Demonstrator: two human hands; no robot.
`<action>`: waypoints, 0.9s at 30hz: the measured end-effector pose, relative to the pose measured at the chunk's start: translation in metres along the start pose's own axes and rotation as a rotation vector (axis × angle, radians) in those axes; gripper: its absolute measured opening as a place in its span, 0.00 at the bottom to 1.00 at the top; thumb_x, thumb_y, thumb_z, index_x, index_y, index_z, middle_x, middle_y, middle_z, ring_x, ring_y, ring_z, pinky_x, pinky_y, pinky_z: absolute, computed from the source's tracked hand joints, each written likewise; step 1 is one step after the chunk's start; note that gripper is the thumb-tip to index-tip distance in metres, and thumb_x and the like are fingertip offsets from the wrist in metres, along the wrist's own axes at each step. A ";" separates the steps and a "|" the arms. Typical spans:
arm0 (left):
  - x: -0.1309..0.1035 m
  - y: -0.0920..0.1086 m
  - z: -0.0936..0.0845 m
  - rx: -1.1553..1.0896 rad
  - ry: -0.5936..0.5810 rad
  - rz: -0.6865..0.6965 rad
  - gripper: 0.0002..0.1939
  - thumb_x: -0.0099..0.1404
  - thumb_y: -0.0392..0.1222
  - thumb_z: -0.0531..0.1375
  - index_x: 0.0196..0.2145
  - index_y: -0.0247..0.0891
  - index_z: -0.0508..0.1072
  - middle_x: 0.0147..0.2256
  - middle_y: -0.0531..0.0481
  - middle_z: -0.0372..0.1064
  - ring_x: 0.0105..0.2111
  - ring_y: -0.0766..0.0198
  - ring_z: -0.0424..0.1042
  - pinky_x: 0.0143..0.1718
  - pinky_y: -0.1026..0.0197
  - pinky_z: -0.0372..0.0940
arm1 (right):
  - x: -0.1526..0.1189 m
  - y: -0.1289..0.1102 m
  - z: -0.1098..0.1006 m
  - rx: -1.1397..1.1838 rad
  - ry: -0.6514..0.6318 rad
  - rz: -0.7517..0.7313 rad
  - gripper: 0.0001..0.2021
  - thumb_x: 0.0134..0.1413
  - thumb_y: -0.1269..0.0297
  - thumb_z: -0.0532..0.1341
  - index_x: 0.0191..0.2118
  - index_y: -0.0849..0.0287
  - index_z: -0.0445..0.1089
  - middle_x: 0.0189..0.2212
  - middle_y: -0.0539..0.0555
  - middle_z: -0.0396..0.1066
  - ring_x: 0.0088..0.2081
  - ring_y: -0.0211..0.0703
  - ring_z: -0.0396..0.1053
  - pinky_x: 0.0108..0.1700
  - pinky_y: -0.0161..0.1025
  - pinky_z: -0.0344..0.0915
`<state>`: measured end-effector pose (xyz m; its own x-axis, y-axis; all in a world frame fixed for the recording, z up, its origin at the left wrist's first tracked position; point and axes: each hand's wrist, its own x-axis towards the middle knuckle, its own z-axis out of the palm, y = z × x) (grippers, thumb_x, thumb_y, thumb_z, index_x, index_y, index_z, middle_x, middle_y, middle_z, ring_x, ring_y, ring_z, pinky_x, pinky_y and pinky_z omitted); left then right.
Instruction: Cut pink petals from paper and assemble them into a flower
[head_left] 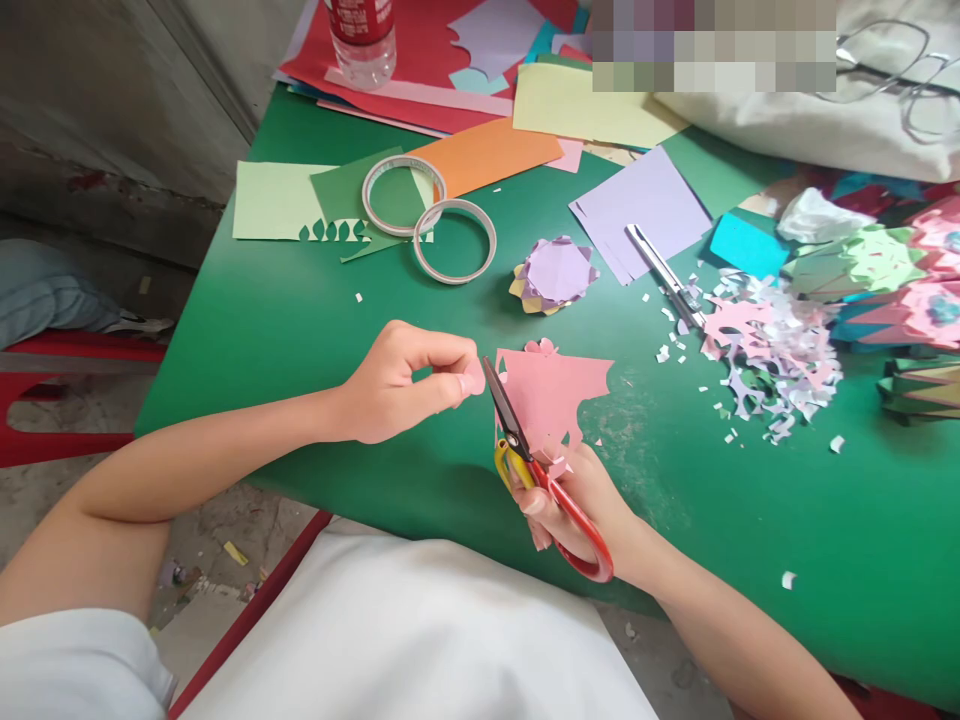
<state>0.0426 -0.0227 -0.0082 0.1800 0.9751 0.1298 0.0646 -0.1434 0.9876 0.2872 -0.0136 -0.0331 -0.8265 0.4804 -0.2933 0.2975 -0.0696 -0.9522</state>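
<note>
My left hand (397, 385) is closed in a pinch on a small pink paper piece (474, 378), just left of the scissor tips. In my right hand (581, 500) are scissors (517, 435) with red and yellow handles, their dark blades pointing up and away and appearing together. A larger pink sheet (551, 385) with scalloped cut-outs spreads behind the blades. Its lower edge meets my right fingers; whether they also grip it I cannot tell. Small pink petal shapes (540, 347) lie at its top edge. Beyond sits a purple and yellow paper flower (556, 272).
Two tape rolls (455, 240) overlap at the back left. A box cutter (664, 275) rests across purple sheets (637, 205) and a heap of paper scraps (772, 345). Finished paper flowers (855, 260) crowd the right; a bottle (362, 45) stands at the back.
</note>
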 end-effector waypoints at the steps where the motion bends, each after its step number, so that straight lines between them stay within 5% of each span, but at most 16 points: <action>1: 0.001 -0.001 -0.001 -0.011 0.028 -0.015 0.13 0.62 0.34 0.55 0.20 0.38 0.62 0.17 0.58 0.58 0.18 0.72 0.57 0.22 0.66 0.53 | 0.000 0.001 0.000 -0.005 -0.001 -0.002 0.29 0.60 0.30 0.53 0.33 0.55 0.55 0.18 0.41 0.57 0.13 0.32 0.61 0.14 0.31 0.54; 6: 0.012 -0.011 -0.010 0.207 0.139 -0.094 0.14 0.64 0.38 0.55 0.20 0.38 0.62 0.18 0.57 0.57 0.19 0.71 0.54 0.23 0.64 0.52 | 0.004 -0.006 -0.004 -0.067 -0.045 -0.039 0.27 0.57 0.35 0.62 0.32 0.55 0.55 0.17 0.40 0.52 0.17 0.30 0.49 0.19 0.33 0.46; 12: 0.013 -0.032 -0.007 0.783 -0.264 0.122 0.17 0.69 0.40 0.56 0.21 0.37 0.67 0.21 0.53 0.65 0.27 0.65 0.58 0.34 0.58 0.54 | 0.006 -0.018 -0.004 -0.144 -0.261 -0.117 0.30 0.58 0.28 0.52 0.28 0.54 0.51 0.18 0.42 0.51 0.20 0.32 0.41 0.22 0.35 0.43; 19: 0.008 -0.052 0.005 1.062 -0.141 0.338 0.14 0.69 0.39 0.57 0.24 0.37 0.70 0.28 0.49 0.68 0.29 0.61 0.58 0.32 0.57 0.51 | 0.006 -0.011 0.002 -0.217 -0.382 -0.110 0.31 0.58 0.26 0.48 0.30 0.52 0.45 0.19 0.42 0.48 0.22 0.34 0.36 0.22 0.34 0.41; 23: 0.011 -0.049 0.003 0.948 -0.096 0.237 0.14 0.71 0.43 0.55 0.28 0.37 0.69 0.29 0.48 0.68 0.30 0.60 0.61 0.34 0.57 0.55 | 0.008 -0.015 0.001 -0.145 -0.352 -0.112 0.31 0.57 0.27 0.52 0.29 0.53 0.48 0.20 0.41 0.49 0.23 0.34 0.36 0.22 0.34 0.42; 27: 0.011 -0.034 -0.004 0.273 -0.094 0.096 0.24 0.76 0.51 0.46 0.31 0.37 0.73 0.27 0.48 0.69 0.28 0.63 0.66 0.34 0.60 0.60 | 0.010 -0.020 -0.005 -0.083 -0.342 -0.167 0.31 0.57 0.27 0.54 0.28 0.54 0.52 0.17 0.41 0.50 0.21 0.33 0.40 0.20 0.34 0.45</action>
<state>0.0385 -0.0062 -0.0401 0.2876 0.9367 0.1999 0.3017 -0.2867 0.9093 0.2758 -0.0032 -0.0163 -0.9743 0.1589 -0.1598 0.1716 0.0630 -0.9832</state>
